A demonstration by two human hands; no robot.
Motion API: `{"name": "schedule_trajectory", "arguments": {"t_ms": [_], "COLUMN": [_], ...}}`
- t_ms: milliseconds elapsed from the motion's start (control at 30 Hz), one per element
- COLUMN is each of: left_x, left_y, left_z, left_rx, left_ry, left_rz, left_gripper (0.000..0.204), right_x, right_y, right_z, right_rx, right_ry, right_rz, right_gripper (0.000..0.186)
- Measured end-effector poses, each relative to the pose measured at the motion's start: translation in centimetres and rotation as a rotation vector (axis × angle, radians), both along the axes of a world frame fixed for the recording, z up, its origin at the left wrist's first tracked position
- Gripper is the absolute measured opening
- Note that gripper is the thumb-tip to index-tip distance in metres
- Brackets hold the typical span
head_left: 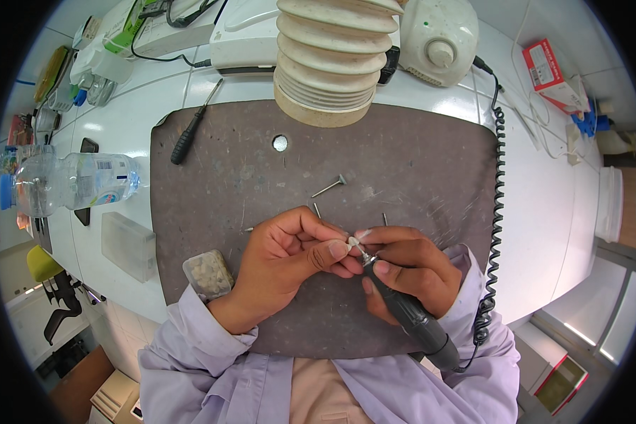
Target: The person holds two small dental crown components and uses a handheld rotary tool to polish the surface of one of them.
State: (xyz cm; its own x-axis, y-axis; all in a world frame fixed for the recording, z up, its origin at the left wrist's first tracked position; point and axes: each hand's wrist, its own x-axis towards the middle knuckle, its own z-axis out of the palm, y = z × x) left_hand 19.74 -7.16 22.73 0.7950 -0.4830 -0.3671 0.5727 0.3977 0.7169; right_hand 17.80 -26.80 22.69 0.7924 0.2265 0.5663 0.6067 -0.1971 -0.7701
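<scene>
A dark handpiece (410,318) lies at lower centre of the frame, long axis running from lower right up to its tip at upper left. The right hand (403,265) grips it with fingers curled tight. The left hand (290,258) pinches a small white piece (353,242) against the tip.

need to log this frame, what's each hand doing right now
left hand: closed, fingers pinching a small white piece
right hand: closed around a dark rotary handpiece, tip at the piece
</scene>
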Motion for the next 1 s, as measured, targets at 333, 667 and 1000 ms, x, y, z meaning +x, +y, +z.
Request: {"name": "schedule_trajectory", "arguments": {"t_ms": [333,667,1000], "left_x": [0.07,-0.06,-0.13], "left_y": [-0.28,-0.27,-0.33], "left_z": [0.41,0.22,0.16], "left_rx": [0.039,0.024,0.025], "left_ry": [0.009,0.004,-0.011], "left_rz": [0.005,0.018,0.024], "left_gripper": [0.009,0.008,0.007], "right_x": [-0.22,-0.08,-0.11], "right_y": [0.36,0.54,0.33], "right_z": [-0.24,-0.12,-0.2], "right_rx": [0.048,0.066,0.048], "right_ry": [0.031,0.031,0.023], "right_rz": [-0.058,-0.074,-0.043], "right_gripper": [0.029,0.028,0.029]}}
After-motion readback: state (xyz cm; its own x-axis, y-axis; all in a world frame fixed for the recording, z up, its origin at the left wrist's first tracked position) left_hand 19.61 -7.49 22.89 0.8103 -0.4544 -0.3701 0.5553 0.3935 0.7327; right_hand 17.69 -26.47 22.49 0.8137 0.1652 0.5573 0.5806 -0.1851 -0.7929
